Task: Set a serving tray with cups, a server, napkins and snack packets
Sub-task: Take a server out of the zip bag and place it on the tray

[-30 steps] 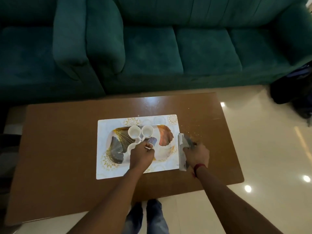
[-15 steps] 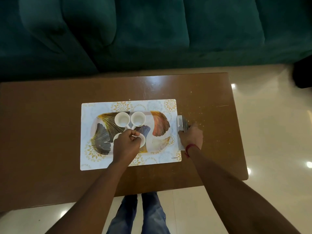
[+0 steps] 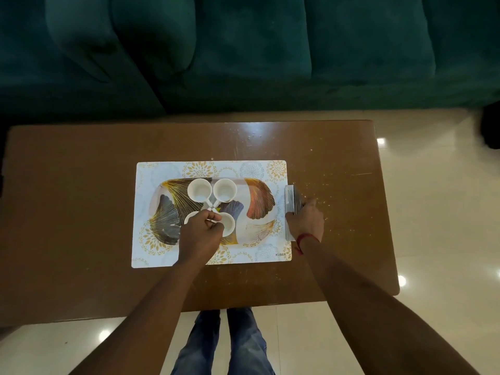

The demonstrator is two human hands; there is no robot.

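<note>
A leaf-patterned serving tray (image 3: 257, 201) lies on a white floral placemat (image 3: 151, 255). Two white cups (image 3: 199, 189) (image 3: 224, 189) stand side by side at the tray's back, handles pointing toward me. In front of them are two more white cups (image 3: 190, 216) (image 3: 228, 226), partly covered by my left hand (image 3: 201, 234). Its fingers are pinched at the handle of the front right cup. My right hand (image 3: 304, 221) grips a clear upright napkin holder (image 3: 290, 196) at the mat's right edge, off the tray.
The mat sits on a brown wooden table (image 3: 67, 198) with pale crumbs scattered on its right part. A dark green sofa (image 3: 243, 50) runs behind the table. My jeans-clad legs (image 3: 221, 342) stand at the near table edge on a glossy tiled floor.
My head has tilted down and come closer, so the table fills more of the view. Both hands stay where they were, the left at the front cups, the right on the holder.
</note>
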